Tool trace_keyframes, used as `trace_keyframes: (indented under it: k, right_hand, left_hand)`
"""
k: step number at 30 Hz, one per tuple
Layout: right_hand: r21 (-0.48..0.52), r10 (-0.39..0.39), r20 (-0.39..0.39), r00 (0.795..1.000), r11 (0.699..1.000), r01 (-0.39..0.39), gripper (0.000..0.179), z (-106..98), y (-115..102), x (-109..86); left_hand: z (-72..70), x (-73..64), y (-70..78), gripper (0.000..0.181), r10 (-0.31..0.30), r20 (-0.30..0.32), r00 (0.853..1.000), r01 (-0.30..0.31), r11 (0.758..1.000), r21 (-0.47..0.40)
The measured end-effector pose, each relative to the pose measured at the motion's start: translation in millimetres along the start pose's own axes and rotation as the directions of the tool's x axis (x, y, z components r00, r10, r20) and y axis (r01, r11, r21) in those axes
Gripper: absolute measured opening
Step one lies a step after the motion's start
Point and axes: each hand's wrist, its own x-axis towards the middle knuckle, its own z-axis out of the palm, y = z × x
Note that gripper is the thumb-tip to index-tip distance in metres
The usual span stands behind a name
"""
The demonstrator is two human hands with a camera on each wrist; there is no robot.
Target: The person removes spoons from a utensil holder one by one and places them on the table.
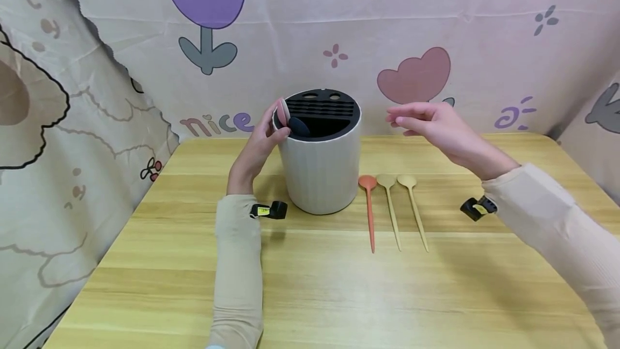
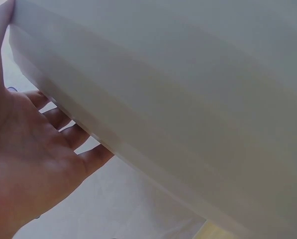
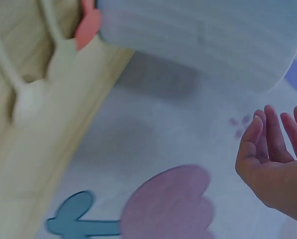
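A white ribbed utensil holder (image 1: 319, 174) with a black slotted top (image 1: 334, 129) stands at the table's back. My left hand (image 1: 261, 141) grips its left side near the rim. In the left wrist view, the fingers (image 2: 96, 158) touch the holder's outer wall. Beside that hand, a pink rounded utensil head (image 1: 283, 112) and a dark navy one (image 1: 298, 127) stick up from the holder; their lower parts are hidden. My right hand (image 1: 438, 125) hovers right of the holder, fingers loosely bent and holding nothing. Below it lie one orange spoon (image 1: 370, 214) and two pale yellow spoons (image 1: 391, 209).
The wooden table (image 1: 310, 284) carries the holder and the row of spoons. A patterned cloth (image 1: 300, 42) hangs close behind the table's back edge and along both sides.
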Motion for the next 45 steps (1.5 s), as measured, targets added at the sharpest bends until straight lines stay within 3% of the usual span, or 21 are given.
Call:
trace_keyframes:
  k: [8,16,26,30,39,45]
  right_hand:
    - [-0.029,-0.073,0.053,0.996,0.997,0.074,0.033,24.6,-32.2,6.4]
    - [0.001,-0.112,0.086,0.99,0.994,0.112,0.031,41.9,-46.8,15.5]
    - [0.079,-0.131,0.107,0.986,0.989,0.123,0.029,53.5,-68.8,25.8]
    - [0.064,-0.12,0.102,0.988,0.991,0.114,0.031,56.9,-74.1,28.7]
    - [0.046,-0.121,0.095,0.988,0.992,0.117,0.033,80.0,-78.6,34.5]
    - [-0.016,-0.123,0.054,0.991,0.992,0.124,0.029,93.5,-75.4,40.3]
  left_hand:
    - [-0.2,-1.7,-1.5,0.125,0.003,-0.006,1.0,-0.003,1.0,-0.004]
    - [0.0,-2.3,-2.2,0.125,0.001,-0.004,1.0,-0.001,1.0,-0.005]
    - [-0.1,-1.4,-2.8,0.102,-0.004,-0.001,1.0,0.004,1.0,0.004]
    - [-0.9,-0.4,-2.1,0.091,-0.006,-0.003,1.0,0.006,1.0,0.007]
    - [-1.1,-0.9,0.3,0.087,-0.009,0.003,1.0,0.009,1.0,-0.015]
    - [-0.8,-0.3,-0.9,0.101,0.003,0.015,1.0,-0.003,1.0,-0.028]
